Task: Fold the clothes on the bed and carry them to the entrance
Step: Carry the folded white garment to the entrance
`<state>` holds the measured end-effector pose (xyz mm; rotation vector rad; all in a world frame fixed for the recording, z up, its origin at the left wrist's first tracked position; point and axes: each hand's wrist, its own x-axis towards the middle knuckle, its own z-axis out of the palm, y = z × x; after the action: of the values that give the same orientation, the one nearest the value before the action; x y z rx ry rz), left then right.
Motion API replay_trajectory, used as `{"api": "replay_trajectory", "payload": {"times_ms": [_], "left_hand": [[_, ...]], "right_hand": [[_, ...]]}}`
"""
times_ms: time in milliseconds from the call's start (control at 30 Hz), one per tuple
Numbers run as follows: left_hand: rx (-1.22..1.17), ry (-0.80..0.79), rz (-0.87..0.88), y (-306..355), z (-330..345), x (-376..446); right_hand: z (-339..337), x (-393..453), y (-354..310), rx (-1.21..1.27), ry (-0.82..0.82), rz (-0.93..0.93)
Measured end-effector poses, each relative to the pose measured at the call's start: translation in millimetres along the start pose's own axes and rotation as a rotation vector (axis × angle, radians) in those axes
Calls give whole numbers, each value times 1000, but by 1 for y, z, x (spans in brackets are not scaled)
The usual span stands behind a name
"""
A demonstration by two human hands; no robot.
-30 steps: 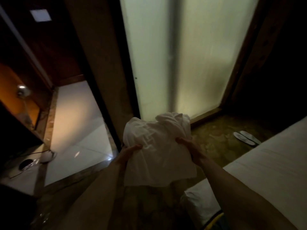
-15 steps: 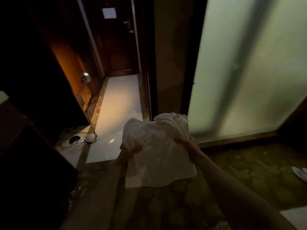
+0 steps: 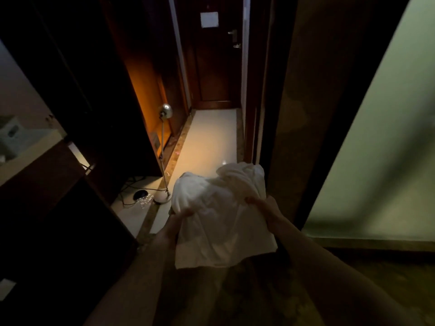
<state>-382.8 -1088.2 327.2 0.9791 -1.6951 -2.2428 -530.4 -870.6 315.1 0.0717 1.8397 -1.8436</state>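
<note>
A: In the head view, what did the hands have?

B: Both held a soft white folded cloth bundle (image 3: 221,215) out in front of the chest. The left hand (image 3: 175,223) was clenched on the bundle's left edge, thumb on top; the right hand (image 3: 264,208) pinched its upper right edge. With a grip on each side, the folds probably stayed flat instead of slumping open.

A: Why so high and forward?

B: My guess: it was being carried, not laid down. Well beyond the grip ran a pale tiled hallway floor (image 3: 209,142) ending at a dark wooden entrance door (image 3: 215,67).

A: Anything near the path?

B: Left of the left grip stood a slim metal floor lamp (image 3: 163,147), its round base just beside the bundle's edge in the picture. A frosted glass wall panel (image 3: 376,137) rose to the right.
</note>
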Motion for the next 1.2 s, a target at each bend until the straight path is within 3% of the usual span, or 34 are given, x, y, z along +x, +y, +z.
{"api": "replay_trajectory", "payload": {"times_ms": [200,567,867,1200], "left_hand": [[110,104,-56,25,-27,81],[10,-45,-71,89,-84,230],[0,-46,-79,158,-122,351],[7,-21,-91,204,-102,472]], "right_hand": [[40,65,-33,-9,-75,-21],[135,201,-84,-105,-20,-115],[208,297,-128,-72,-4,-115],[229,414,-172,-52,24,-118]]}}
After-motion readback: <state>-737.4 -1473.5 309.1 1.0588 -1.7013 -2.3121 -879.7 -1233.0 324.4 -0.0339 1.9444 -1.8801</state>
